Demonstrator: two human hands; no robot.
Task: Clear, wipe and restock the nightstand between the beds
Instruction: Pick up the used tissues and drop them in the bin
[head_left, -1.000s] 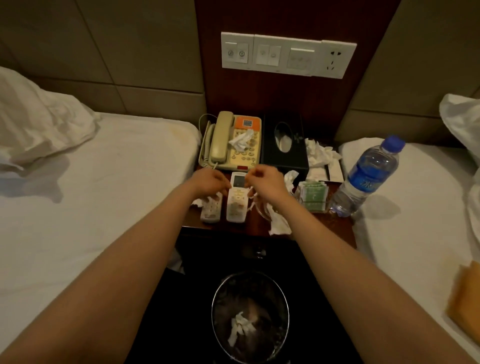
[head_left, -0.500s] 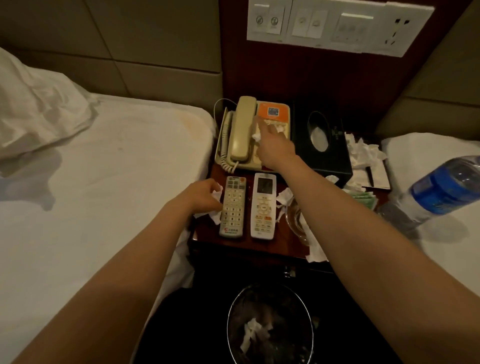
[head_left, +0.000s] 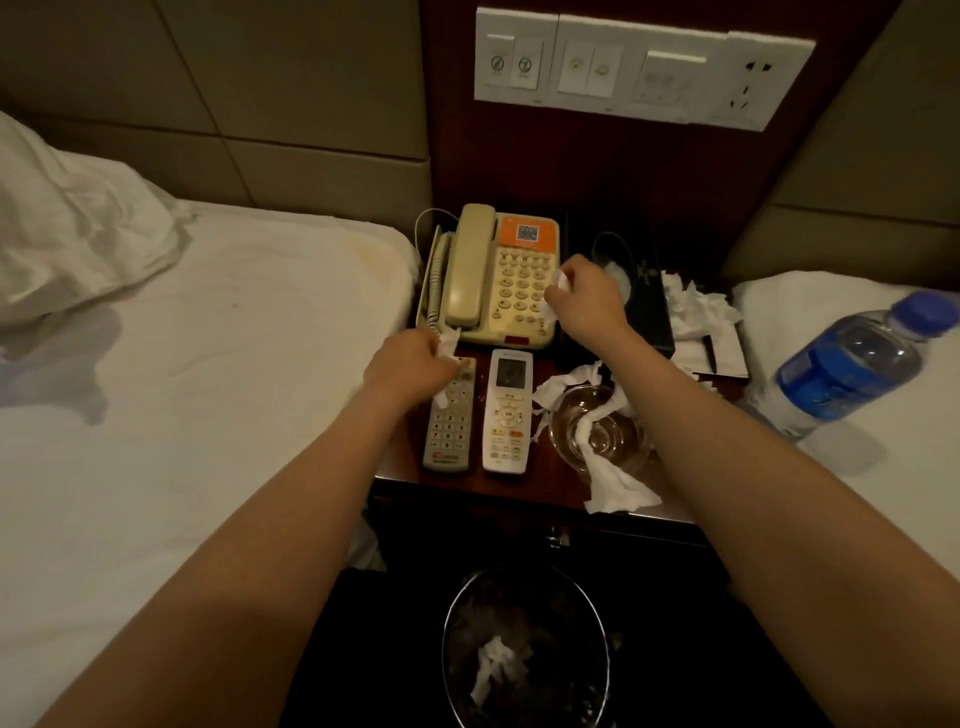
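The dark wooden nightstand (head_left: 519, 486) stands between two beds. My left hand (head_left: 410, 364) grips a crumpled tissue over the top of the grey remote (head_left: 451, 431). Over the right side of the beige telephone (head_left: 493, 275), my right hand (head_left: 584, 299) holds another crumpled tissue. A white remote (head_left: 509, 410) lies beside the grey one. To its right is a glass ashtray (head_left: 597, 431) with tissue (head_left: 615, 480) draped in and over it. More crumpled tissues (head_left: 693, 306) lie at the back right, next to a black tissue box (head_left: 644, 301).
A round bin (head_left: 524, 654) with tissue inside stands on the floor in front of the nightstand. A blue-capped water bottle (head_left: 852, 358) lies on the right bed. The left bed (head_left: 208, 374) has a rumpled pillow (head_left: 67, 234). A switch panel (head_left: 644, 67) is on the wall above.
My right hand has lifted the tissue off the phone's keypad and drawn back to the right. My left hand has picked up the tissue beside the grey remote and moved over the remote's top.
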